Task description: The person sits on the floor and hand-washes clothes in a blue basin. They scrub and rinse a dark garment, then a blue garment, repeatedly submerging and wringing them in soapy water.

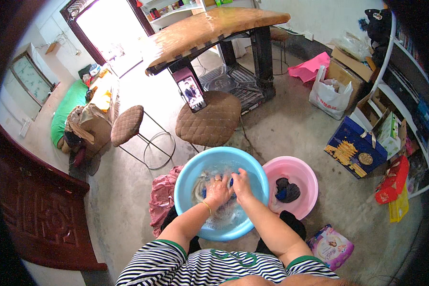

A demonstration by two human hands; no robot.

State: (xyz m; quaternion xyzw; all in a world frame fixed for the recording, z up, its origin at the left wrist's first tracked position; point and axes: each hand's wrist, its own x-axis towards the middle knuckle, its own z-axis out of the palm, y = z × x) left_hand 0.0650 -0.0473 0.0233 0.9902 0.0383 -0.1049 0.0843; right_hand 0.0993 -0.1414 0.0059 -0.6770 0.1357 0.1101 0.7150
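Observation:
A large light-blue plastic basin (188, 221) of sudsy water stands on the floor before me. Over its middle, my left hand (218, 190) lies on a blue cloth (204, 193), fingers spread, with a ring and a bracelet on it. Close to its right, my right hand (241, 184) has bent fingers around another blue bit of cloth (231, 182). Pale fabric (199, 186) lies in the water left of my hands. A pink basin (311, 186) beside the blue one holds a dark, partly blue bundle of cloth (289, 191).
Pink fabric (161, 203) lies left of the blue basin. Beyond it are two quilted stools, one (218, 125) bearing a propped phone (192, 93), and a wooden table (214, 28). At right are a purple package (330, 246), a blue box (355, 146) and a white bag (331, 96).

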